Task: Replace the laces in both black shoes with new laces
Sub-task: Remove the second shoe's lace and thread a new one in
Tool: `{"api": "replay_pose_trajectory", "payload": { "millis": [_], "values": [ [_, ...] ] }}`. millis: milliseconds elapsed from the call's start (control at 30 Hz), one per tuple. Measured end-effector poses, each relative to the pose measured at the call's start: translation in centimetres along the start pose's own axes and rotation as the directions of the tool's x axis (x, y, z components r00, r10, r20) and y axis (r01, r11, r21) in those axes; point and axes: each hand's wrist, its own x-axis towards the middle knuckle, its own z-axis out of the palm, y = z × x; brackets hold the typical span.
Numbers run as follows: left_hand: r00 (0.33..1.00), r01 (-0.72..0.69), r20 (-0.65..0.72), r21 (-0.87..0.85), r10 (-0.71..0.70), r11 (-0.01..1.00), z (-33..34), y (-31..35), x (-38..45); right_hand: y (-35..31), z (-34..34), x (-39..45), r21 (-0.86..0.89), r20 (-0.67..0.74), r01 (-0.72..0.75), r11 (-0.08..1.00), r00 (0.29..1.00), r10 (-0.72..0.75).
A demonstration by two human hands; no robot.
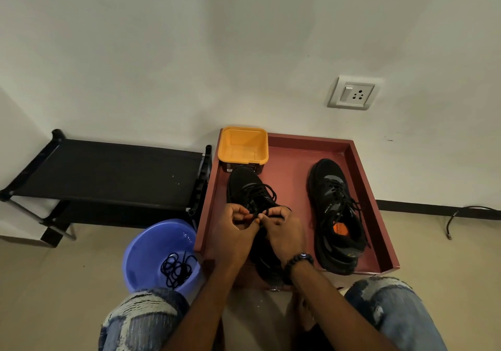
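Left black shoe (pixel 250 188) standing in the dark red tray (pixel 360 177), toe toward the wall, heel end hidden under both hands. Black lace (pixel 261 192) already crossing the upper eyelets in several rows, its loose loops gathered at the tongue. Left hand (pixel 235 231) and right hand (pixel 284 228) meeting just above the shoe's throat, each grip narrow, fingertips pinching lace ends. Looks like a knot or bow being tied, so lacing on this shoe judged close to finished. Whether this lace is the new one: cannot tell, both kinds being black.

Right black shoe (pixel 336 215) lying well apart on the tray's right side, laced up the front with long ends trailing loose over its side and collar. Possibly done already, possibly only loosened for stripping; cannot be settled from here. At least the tying in hand left to complete, perhaps a whole shoe more.

Coiled black laces (pixel 176 266) lying in the blue basin (pixel 151 245) on the floor, just left of the tray. Probably the discarded old pair. Yellow tub (pixel 242 144) at the tray's far left corner, touching the left shoe's toe, nothing visible inside.

Black shoe rack (pixel 108 171) against the wall to the left, wall socket (pixel 352 93) above the tray, loose cable (pixel 461 215) on the floor far right. Knees in torn jeans (pixel 393 310) framing the arms, beaded bracelet (pixel 298 261) on the right wrist. Nothing crowding the hands; only the hands themselves hiding the knot.
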Motion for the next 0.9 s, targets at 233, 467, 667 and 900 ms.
{"api": "replay_pose_trajectory", "payload": {
  "millis": [233, 467, 667, 900],
  "values": [
    [0.998, 0.038, 0.052, -0.025, -0.037, 0.999, -0.54, -0.51, 0.67, 0.05, 0.08, -0.18, -0.012, 0.030, 0.027, 1.000, 0.999, -0.027],
    [0.991, -0.135, 0.012, 0.153, 0.135, 0.979, 0.39, -0.29, -0.20, -0.04, 0.19, -0.17, 0.002, 0.018, 0.020, 1.000, 1.000, -0.020],
    [1.000, -0.001, 0.023, 0.000, 0.001, 1.000, -0.39, -0.49, 0.20, -0.08, -0.33, -0.08, 0.161, 0.077, -0.019, 0.987, 0.997, 0.007],
    [0.992, 0.076, -0.092, -0.071, -0.083, 0.995, -0.47, 0.26, 0.66, -0.27, -0.29, -0.25, -0.136, 0.096, 0.118, 0.984, 0.990, -0.106]
  ]
}}
